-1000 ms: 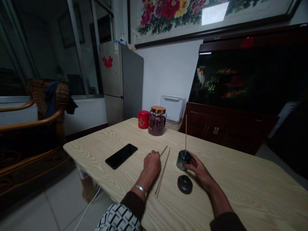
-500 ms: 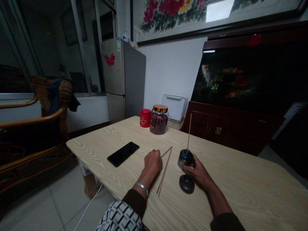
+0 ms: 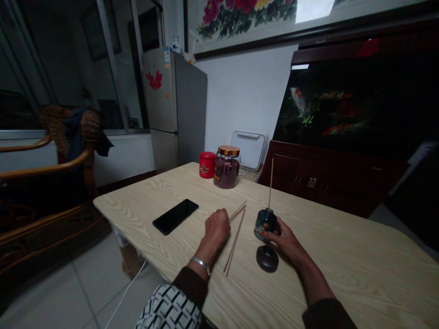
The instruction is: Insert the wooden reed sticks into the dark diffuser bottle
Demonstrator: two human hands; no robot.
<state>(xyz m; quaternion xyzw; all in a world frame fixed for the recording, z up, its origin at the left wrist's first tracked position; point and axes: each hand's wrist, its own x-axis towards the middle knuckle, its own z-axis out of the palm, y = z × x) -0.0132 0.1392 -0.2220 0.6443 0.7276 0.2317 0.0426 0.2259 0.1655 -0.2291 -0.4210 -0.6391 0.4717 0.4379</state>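
My left hand point(image 3: 217, 228) is closed at the table's middle, with the ends of thin reed sticks point(image 3: 238, 211) poking out on its right side. Just right of that wrist, a pair of loose sticks point(image 3: 234, 242) lies on the wood. My right hand point(image 3: 284, 240) grips a dark glass diffuser bottle point(image 3: 263, 225) from its right side. One reed point(image 3: 271, 183) rises nearly upright from the bottle's neck. Close in front of the bottle rests a round dark brown cap point(image 3: 267, 258), touched by neither hand.
A black phone point(image 3: 175, 216) lies on the pale wooden table point(image 3: 329, 256), left of my hands. Toward the far edge stand a red canister point(image 3: 206, 165) and a copper-lidded jar point(image 3: 226, 171). Behind are a fridge point(image 3: 190, 109) and a fish tank point(image 3: 329, 109).
The bottle has tipped slightly more upright in my right hand. Two stick ends now show spread apart at my left hand, where one showed before. The view has shifted slightly.
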